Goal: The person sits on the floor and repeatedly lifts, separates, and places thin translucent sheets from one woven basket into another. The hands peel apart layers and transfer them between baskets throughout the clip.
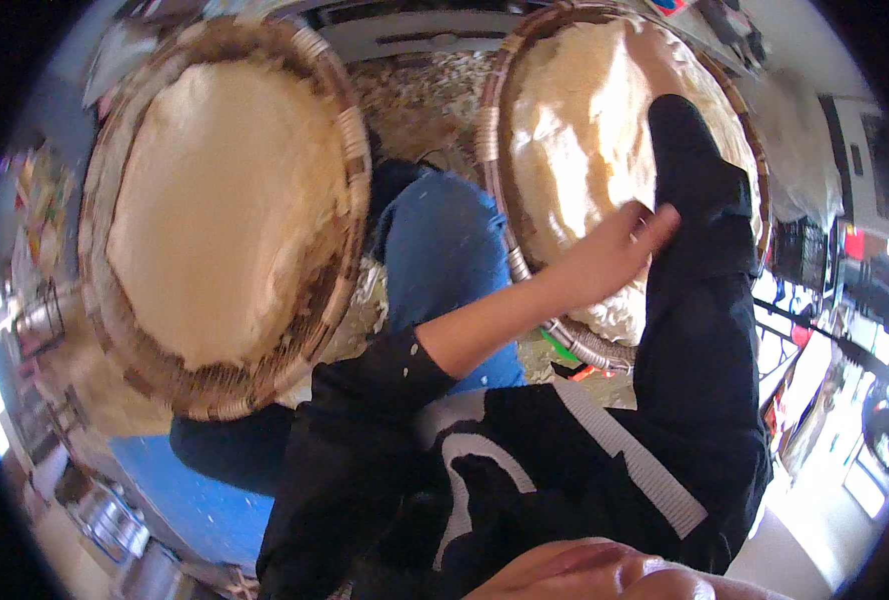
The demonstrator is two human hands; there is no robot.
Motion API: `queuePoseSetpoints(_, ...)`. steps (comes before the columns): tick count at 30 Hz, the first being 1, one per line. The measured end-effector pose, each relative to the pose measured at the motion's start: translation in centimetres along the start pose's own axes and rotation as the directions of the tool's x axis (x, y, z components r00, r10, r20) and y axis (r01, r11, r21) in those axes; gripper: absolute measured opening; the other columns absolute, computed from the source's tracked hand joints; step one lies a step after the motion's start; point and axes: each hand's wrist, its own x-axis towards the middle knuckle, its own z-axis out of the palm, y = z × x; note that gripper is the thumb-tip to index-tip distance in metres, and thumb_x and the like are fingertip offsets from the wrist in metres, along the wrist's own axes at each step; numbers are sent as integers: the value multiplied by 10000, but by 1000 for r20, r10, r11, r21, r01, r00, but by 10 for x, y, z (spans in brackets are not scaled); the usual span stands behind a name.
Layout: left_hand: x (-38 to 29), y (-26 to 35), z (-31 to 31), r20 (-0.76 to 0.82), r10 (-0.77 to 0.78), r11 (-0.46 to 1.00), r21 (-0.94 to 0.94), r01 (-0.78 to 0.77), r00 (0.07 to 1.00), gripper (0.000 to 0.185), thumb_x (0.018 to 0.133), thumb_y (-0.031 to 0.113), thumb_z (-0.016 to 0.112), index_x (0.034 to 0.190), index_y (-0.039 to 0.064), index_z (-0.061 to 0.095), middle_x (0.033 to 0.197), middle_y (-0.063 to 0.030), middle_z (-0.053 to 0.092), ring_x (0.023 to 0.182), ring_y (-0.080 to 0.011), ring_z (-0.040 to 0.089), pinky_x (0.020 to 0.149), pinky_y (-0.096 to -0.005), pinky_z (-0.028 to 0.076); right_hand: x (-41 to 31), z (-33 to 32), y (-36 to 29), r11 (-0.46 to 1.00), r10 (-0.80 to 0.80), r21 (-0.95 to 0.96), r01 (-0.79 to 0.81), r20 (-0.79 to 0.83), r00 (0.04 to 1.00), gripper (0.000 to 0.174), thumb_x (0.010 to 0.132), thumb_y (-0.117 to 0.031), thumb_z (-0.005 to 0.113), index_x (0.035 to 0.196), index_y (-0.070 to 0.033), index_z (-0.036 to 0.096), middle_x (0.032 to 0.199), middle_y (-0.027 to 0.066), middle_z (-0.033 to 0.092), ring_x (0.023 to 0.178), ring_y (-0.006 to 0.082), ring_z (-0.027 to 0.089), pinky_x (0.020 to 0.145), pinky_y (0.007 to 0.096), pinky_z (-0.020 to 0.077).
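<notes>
Two large round woven baskets stand side by side, the left basket point(353, 135) and the right basket point(488, 127). A smooth, pale cream mass point(219, 202) fills most of the left one. The right one holds a similar cream mass point(557, 150), uneven and brightly lit in streaks. My right hand point(651, 60) reaches over the far part of this mass; it is blurred and its fingers are not distinct. My left hand point(628, 240) is over the near part of the same basket, fingertips beside or against my right sleeve point(696, 225); whether they grip the cloth is unclear.
My knee in blue jeans point(444, 240) is between the baskets. Pale flakes or chips point(429, 90) cover the floor beyond it. A blue surface point(197, 487) and metal pots point(114, 525) are at the lower left. A dark crate point(801, 251) stands at the right.
</notes>
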Motion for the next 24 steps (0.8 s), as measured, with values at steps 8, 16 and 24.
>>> queuePoseSetpoints(8,-129,9,-3,197,451,882,50,-468,870,446,1009,359,493,764,-10,546,731,-208,592,688,-369,600,654,-449,452,-23,-80,-60,859,-453,-316,403,-100,886,548,872,-517,542,1274,-150,601,1284,228,579,1217,408,531,1040,521,391)
queuePoseSetpoints(16,-223,7,-55,393,466,660,442,-607,793,298,998,313,494,898,70,634,844,-133,634,838,-331,623,692,-447,494,-199,-140,-253,605,-689,410,683,-162,707,357,944,-377,563,1202,-146,649,1031,123,712,932,278,680,828,380,521)
queuePoseSetpoints(24,-285,-23,-293,-429,275,421,858,293,861,254,938,264,551,916,23,630,917,-186,629,897,-382,613,779,-459,489,-417,-110,-370,205,-891,478,854,453,-40,291,876,-193,573,1137,-115,674,1146,115,672,1049,261,641,899,352,496)
